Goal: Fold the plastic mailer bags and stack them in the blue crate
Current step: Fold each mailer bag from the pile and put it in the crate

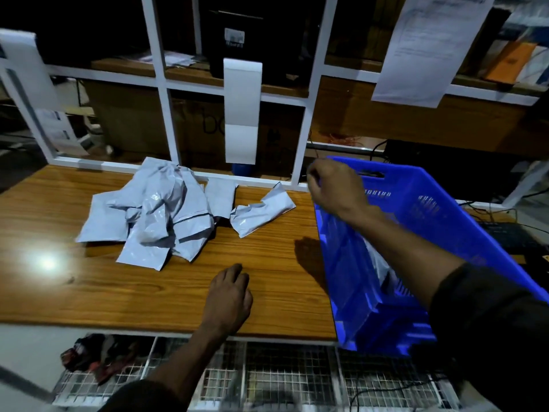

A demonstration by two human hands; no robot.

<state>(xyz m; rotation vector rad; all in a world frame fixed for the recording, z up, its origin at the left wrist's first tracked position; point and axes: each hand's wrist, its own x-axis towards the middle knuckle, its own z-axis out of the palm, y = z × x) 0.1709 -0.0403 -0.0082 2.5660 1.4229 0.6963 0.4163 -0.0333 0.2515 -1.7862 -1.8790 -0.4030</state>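
Left hand (230, 295) flat on the wooden table (148, 292), right hand (335, 185) curled at the blue crate (421, 221).

Fingers of the left hand lie straight and relaxed on the bare wood, holding nothing. Those of the right hand are bent at the crate's far left corner; whether they grip the rim cannot be told. A crumpled heap of grey mailer bags (154, 212) lies well ahead of the left hand, with one loose mailer (261, 212) between heap and crate. A pale bag (378, 263) shows inside the crate, partly behind the right forearm. Behind the table stands a white frame (166, 114).
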